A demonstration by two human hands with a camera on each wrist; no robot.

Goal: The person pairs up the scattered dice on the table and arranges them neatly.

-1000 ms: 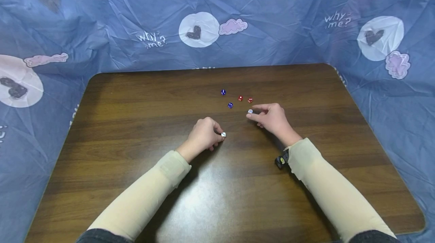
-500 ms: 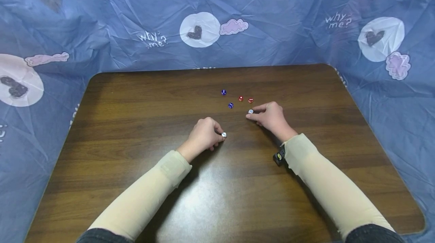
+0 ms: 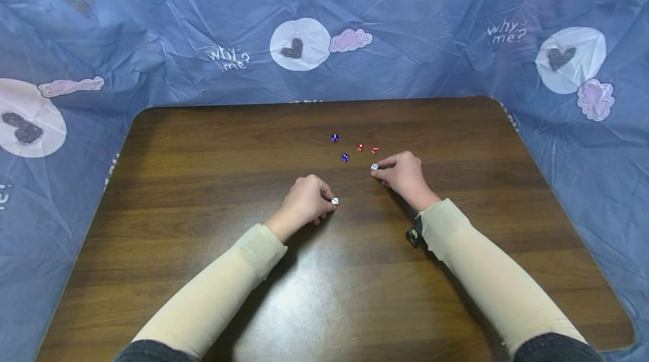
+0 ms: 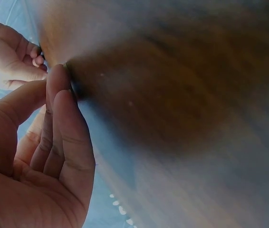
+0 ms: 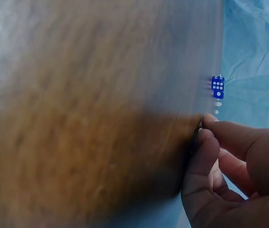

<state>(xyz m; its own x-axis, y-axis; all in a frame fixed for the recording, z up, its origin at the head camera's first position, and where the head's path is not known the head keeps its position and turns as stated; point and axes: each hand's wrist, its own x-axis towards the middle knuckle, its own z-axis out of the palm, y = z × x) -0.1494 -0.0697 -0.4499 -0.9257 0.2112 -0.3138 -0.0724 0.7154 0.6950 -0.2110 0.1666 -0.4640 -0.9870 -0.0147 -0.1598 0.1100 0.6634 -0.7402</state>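
In the head view my left hand [image 3: 306,202] pinches a white die [image 3: 335,201] between thumb and fingertips, low over the brown table. Farther back and to the right, a second white die [image 3: 374,166] sits between the thumb and index finger of my right hand [image 3: 404,175]. Beyond the hands lie two blue dice, one at the back [image 3: 334,138] and one nearer [image 3: 345,157]. Two red dice, a left one [image 3: 360,147] and a right one [image 3: 374,150], rest close behind the right fingertips. In the left wrist view the fingers [image 4: 72,128] hide the left die.
The wooden table [image 3: 203,182] has rounded corners, and a printed blue cloth [image 3: 203,18] hangs behind and beside it. A small black device [image 3: 414,233] is strapped at the right wrist. Blue dice [image 5: 218,87] show past the right fingertips in the right wrist view.
The right thumb and index finger have drawn together onto the white die, and the right forearm has moved slightly left. My left hand keeps its pinch in nearly the same place.
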